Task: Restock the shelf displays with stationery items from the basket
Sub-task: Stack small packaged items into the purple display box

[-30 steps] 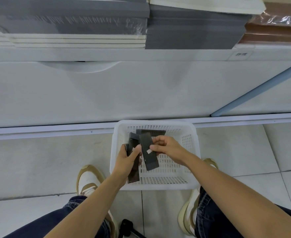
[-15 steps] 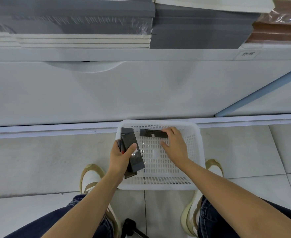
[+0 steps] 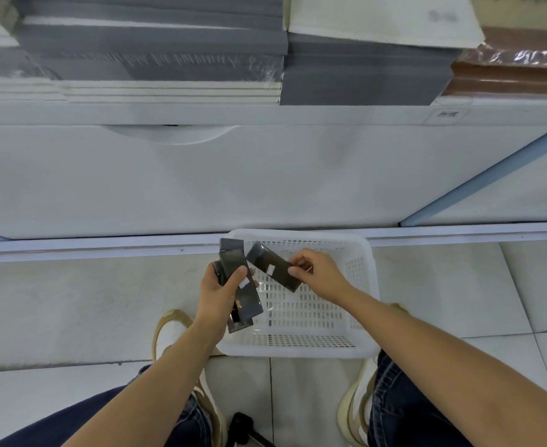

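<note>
Nearest, jeans [image 3: 401, 404] and pale shoes [image 3: 169, 337] flank a white basket [image 3: 370, 295] on the tiled floor. Above it the left hand [image 3: 219, 291] wraps thumb and fingers round a small stack of dark packs [image 3: 249, 298]. The right hand [image 3: 322, 275] pinches a single dark pack [image 3: 270, 264] by its end, just beside the stack. Beyond, the shelf [image 3: 265, 114] carries grey and white pads [image 3: 362, 75].
</note>
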`<act>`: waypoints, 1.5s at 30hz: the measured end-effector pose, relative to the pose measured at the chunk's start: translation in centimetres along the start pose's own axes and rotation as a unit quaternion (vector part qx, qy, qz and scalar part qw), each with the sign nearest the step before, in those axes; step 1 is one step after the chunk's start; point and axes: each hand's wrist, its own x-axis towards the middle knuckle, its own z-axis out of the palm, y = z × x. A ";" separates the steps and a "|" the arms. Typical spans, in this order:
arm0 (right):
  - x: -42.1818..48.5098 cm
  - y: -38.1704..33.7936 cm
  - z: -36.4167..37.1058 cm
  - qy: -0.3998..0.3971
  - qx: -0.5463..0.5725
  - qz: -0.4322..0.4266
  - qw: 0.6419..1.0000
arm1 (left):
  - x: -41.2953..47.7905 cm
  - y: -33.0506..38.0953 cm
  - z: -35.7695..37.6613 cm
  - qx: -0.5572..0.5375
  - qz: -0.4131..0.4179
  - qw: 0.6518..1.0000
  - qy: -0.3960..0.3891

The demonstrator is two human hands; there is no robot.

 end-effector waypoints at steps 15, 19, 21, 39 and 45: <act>-5.9 -14.9 -3.6 0.020 0.243 -0.135 0.960 | -8.0 11.1 2.3 -0.076 0.184 0.979 -0.033; -7.9 -17.3 -5.2 -0.006 0.276 -0.144 0.950 | -10.3 13.3 2.1 -0.055 0.219 0.973 -0.044; -8.7 -18.3 -6.0 -0.012 0.271 -0.147 0.951 | -11.4 14.4 1.9 -0.050 0.234 0.970 -0.040; -14.2 -33.6 -15.3 0.088 0.119 -0.352 0.924 | -21.1 30.4 0.2 0.041 0.384 0.920 -0.069; -14.7 -40.5 -20.8 0.176 0.113 -0.400 0.892 | -23.2 36.9 0.0 0.004 0.437 0.894 -0.096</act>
